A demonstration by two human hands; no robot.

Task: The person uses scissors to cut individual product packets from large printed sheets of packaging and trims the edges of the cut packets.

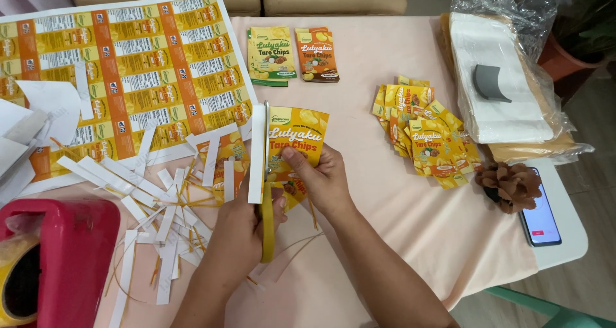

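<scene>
A yellow-orange snack label (301, 135) is held upright over the worktop (385, 206), yellow-handled scissors (266, 199) cutting its white left margin (blades vertical).

A: Item counts?
B: One pair of yellow-handled scissors (266, 193), one uncut printed label sheet (122, 58), one phone (540, 219), one red tape dispenser (58, 257).
A: Cut labels?
B: Two laid apart (294, 53), one being cut (296, 145), plus a pile (427, 138), too overlapped to count.

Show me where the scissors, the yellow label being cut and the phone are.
scissors (267, 228): head view, on the yellow handle.
yellow label (300, 132): head view, on its printed face.
phone (540, 219): head view, on its screen.
</scene>
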